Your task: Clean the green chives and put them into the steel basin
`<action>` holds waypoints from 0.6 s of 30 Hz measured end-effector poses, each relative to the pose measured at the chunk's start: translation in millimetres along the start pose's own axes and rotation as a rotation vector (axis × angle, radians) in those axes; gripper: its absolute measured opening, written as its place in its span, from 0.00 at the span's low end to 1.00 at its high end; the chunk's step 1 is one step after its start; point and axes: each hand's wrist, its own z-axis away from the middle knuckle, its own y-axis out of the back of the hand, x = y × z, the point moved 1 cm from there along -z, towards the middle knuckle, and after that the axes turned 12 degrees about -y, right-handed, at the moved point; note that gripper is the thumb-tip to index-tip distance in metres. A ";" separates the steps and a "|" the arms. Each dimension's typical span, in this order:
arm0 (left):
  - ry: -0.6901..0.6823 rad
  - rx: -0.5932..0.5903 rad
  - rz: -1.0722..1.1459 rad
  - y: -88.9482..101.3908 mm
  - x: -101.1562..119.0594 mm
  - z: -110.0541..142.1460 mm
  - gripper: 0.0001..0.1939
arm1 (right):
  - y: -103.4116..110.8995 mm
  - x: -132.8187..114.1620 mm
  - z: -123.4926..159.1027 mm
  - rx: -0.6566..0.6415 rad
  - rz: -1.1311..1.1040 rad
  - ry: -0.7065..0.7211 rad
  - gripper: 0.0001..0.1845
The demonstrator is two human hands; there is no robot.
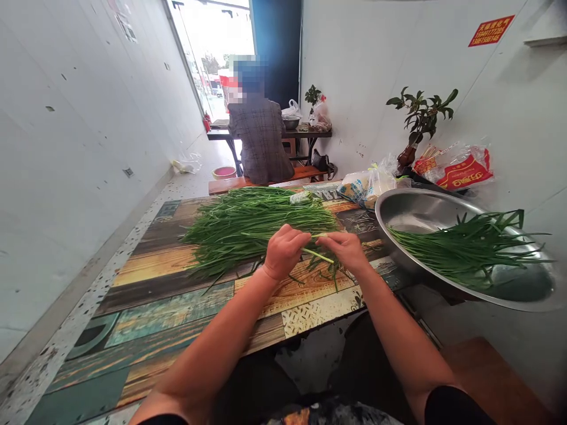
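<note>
Both of my hands meet above the near edge of a big pile of garlic chives (248, 221) on the patterned table. My left hand (286, 251) is closed around a few chive stalks (319, 255), whose pale ends stick out to the right. The thumb and fingers of my right hand (345, 249) pinch the pale end of a stalk close to the left fingertips. Below the hands lie loose green scraps (330, 271). At the right, a wide steel basin (394, 239) holds another bunch of chives (469, 248), with leaf tips hanging over its rim.
Behind the basin are plastic-bagged goods (370, 186), a potted plant (416, 127) and a red printed bag (465, 171). A person (261, 139) sits facing away at a farther table (321, 133). A white wall (88, 106) runs along the left.
</note>
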 end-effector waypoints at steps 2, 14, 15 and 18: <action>-0.005 -0.016 0.016 -2.6 1.9 0.5 0.09 | -6.3 5.5 1.1 -0.027 -0.202 -0.107 0.16; 0.009 -0.018 -0.032 -3.6 2.0 1.8 0.08 | 16.4 10.6 -4.0 0.374 -0.213 -0.099 0.15; 0.012 -0.030 -0.035 -4.0 2.0 2.0 0.08 | 19.3 8.4 -2.7 0.372 -0.113 -0.044 0.15; 0.006 -0.054 -0.033 -5.2 2.7 2.4 0.09 | 17.6 0.3 1.9 0.209 0.109 0.148 0.13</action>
